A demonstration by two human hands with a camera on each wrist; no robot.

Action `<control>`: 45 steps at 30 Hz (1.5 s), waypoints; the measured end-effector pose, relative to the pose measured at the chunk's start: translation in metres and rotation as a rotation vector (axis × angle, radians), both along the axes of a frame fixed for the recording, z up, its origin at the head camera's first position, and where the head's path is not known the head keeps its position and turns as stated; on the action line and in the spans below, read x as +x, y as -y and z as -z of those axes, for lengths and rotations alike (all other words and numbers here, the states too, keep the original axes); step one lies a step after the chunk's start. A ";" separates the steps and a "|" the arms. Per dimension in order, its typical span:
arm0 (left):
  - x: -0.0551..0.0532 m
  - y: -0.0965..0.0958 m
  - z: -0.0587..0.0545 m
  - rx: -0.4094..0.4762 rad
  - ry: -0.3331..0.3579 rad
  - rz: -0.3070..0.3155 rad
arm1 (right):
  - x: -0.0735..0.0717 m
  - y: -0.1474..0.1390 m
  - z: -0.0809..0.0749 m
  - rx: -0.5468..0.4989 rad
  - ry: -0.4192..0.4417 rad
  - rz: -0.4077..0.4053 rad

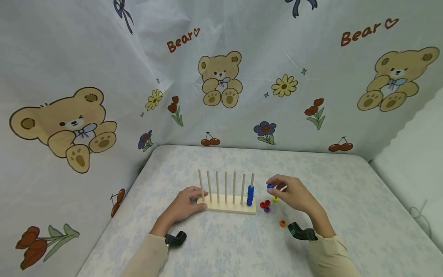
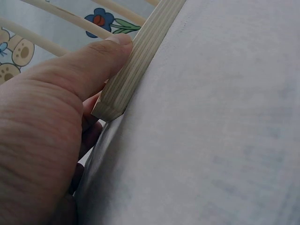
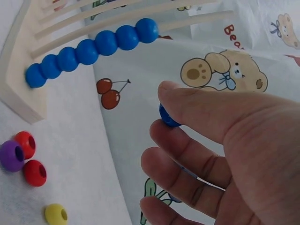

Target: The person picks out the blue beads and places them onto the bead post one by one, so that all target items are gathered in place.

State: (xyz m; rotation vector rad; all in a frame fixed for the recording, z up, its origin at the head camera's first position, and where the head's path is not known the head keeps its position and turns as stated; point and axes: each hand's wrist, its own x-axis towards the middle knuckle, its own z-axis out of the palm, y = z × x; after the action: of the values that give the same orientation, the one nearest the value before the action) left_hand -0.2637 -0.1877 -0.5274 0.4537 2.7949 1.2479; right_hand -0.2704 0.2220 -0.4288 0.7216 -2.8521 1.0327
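A wooden peg board (image 1: 228, 208) with several upright pegs stands on the table. On its rightmost peg sits a stack of blue beads (image 1: 250, 196), with the peg's top bare above them. My left hand (image 1: 186, 203) grips the board's left end, thumb (image 2: 117, 44) along the front edge and the other fingers behind, partly hidden. Right of the stack, my right hand (image 1: 290, 193) pinches a single blue bead (image 3: 168, 116) between thumb and index finger, above the table. The other right fingers are loosely bent.
Near the board's right end lie two red beads (image 3: 35, 173), a purple bead (image 3: 11, 155) and a yellow bead (image 3: 56, 214). An orange bead (image 1: 282, 223) lies closer to the front. Behind the table (image 1: 242, 246) hangs a bear-print cloth (image 1: 242, 127).
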 end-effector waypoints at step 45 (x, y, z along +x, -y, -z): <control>-0.003 -0.001 -0.001 -0.024 0.006 -0.017 | -0.015 0.026 -0.026 -0.148 -0.151 0.040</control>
State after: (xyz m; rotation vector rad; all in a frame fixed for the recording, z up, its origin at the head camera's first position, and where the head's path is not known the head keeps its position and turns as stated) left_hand -0.2670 -0.1868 -0.5266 0.4244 2.8115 1.2159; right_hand -0.2855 0.1963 -0.4028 0.6954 -2.6200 1.1175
